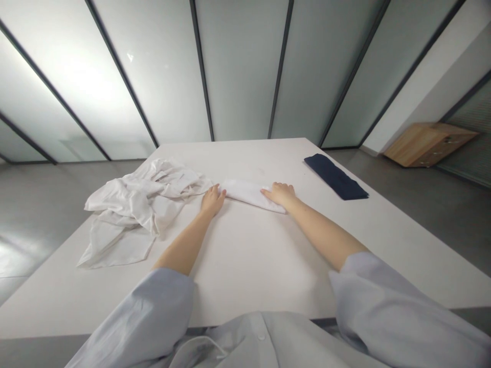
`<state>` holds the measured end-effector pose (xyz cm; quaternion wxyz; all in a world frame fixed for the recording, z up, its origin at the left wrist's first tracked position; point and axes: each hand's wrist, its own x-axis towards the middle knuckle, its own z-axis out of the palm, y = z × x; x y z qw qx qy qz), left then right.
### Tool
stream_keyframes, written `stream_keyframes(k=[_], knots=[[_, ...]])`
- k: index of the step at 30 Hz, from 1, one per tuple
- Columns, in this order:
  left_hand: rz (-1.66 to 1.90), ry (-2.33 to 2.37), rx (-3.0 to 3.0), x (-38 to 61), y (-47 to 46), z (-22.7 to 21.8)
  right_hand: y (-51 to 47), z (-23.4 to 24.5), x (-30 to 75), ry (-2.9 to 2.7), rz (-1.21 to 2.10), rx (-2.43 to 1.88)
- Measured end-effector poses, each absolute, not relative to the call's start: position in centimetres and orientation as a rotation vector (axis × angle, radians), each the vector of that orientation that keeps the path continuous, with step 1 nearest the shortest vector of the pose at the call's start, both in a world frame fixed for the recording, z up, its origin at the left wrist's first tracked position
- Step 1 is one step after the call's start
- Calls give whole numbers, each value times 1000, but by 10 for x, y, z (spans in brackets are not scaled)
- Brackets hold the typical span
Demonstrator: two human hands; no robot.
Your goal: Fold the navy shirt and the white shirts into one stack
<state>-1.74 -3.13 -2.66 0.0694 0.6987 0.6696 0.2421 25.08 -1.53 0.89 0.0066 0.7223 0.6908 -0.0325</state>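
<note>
Folded white cloth [247, 193] on surface [253, 266], long axis roughly nine-to-four o'clock. Lies three o'clock of left hand [213, 201], nine of right hand [282, 195]; both at its ends, neither nearer. Fingers clamped or merely resting: cannot tell, undersides hidden. Border with crumpled white cloth [134, 197] unclear.

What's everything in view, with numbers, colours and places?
Table: one, white, centre.
Crumpled cloth heap: one, white, table's left side.
Flat folded cloth: one, white, between the hands.
Navy folded cloth: one, dark blue, table's right side.
Panels: several, pale frosted, behind the table.
Wall: one, off-white, right background.
Wooden cabinet: one, light brown, floor at right.
Floor: one, grey, around the table.
Shirt: one, pale grey, bottom.
Left hand: one, at the flat cloth's left end.
Right hand: one, toward its right end.
</note>
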Motion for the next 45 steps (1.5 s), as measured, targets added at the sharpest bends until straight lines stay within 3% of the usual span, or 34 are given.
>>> stream_keyframes(k=[11,25,33,45], knots=[[868,1962,2004,-22,-27,-31,5,10,238,2344,-294,2193],[880,1947,1998,-24,-27,-31,29,26,232,2161,-1003,2203],[882,1942,2017,-24,-26,-34,27,26,285,2250,-816,2191],[845,1953,2097,-27,-24,-39,0,40,410,1881,99,2716]])
